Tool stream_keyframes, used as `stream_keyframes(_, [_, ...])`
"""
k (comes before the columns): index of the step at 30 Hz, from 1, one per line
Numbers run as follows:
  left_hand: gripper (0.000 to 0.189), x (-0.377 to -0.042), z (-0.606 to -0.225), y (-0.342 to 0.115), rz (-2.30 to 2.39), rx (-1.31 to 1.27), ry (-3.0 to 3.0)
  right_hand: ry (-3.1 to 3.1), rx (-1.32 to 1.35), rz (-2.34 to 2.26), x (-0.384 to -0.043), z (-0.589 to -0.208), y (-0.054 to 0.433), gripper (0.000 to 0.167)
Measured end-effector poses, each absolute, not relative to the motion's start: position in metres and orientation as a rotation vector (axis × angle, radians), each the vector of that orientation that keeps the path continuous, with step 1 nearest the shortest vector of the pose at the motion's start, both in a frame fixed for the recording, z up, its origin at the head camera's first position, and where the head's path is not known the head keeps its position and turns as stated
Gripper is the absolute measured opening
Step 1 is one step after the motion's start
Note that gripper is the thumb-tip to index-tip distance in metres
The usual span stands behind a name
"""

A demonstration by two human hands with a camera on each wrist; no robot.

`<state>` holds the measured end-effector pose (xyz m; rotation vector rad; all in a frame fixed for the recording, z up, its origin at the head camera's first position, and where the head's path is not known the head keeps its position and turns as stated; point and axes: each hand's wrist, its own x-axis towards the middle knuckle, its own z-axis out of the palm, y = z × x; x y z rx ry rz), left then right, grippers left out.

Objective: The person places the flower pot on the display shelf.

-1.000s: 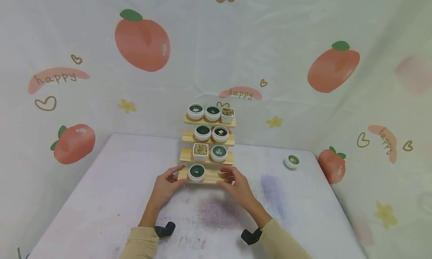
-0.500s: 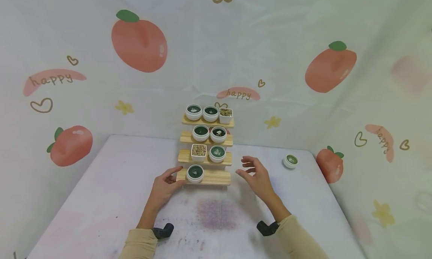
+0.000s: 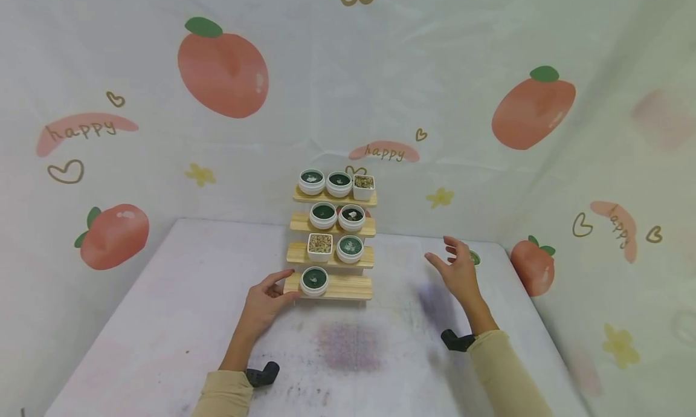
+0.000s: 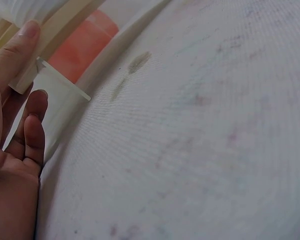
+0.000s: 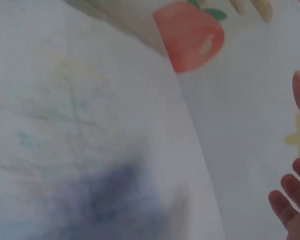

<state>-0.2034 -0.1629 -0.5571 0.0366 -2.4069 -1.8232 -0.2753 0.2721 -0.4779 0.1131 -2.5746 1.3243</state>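
Note:
A tiered wooden stand [image 3: 350, 287] with several stepped shelves stands mid-table, bearing small white round pots and square ones. On its lowest shelf sits one round pot [image 3: 314, 281] with a dark green top. My left hand [image 3: 260, 307] holds the left end of that shelf, with its thumb [image 4: 12, 57] against the wooden edge. My right hand [image 3: 461, 277] is raised over the right of the table, fingers apart and holding nothing. Behind it, a green-topped white pot [image 3: 476, 258] is mostly hidden. Part of the right hand [image 5: 299, 215] shows at the right wrist view's edge.
A white cloth backdrop [image 3: 304, 90] printed with fruit and "happy" stands close behind the stand. The white tabletop [image 3: 217, 248] has purple stains; its right edge runs just beyond the lone pot.
My right hand has let go of the lowest shelf's right end and moved right, up to the lone pot, partly covering it. My left hand has stayed at the shelf's left end.

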Motion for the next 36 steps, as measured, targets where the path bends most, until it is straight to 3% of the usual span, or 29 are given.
stream_keyframes(10, [0.059,-0.205,-0.562,-0.162,-1.839,0.053,-2.406,-2.552,-0.084,1.134,-0.288,-0.486,0.302,0.077])
stream_keyframes(18, [0.059,-0.205,-0.562,-0.163,-1.843,0.042,-2.408,-2.607,-0.305,1.098,-0.294,-0.504,0.323,0.09])
stream_keyframes(36, [0.06,-0.207,-0.562,-0.165,-1.826,0.073,-2.424,-2.717,-0.439,1.099,-0.316,-0.515,0.344,0.096])
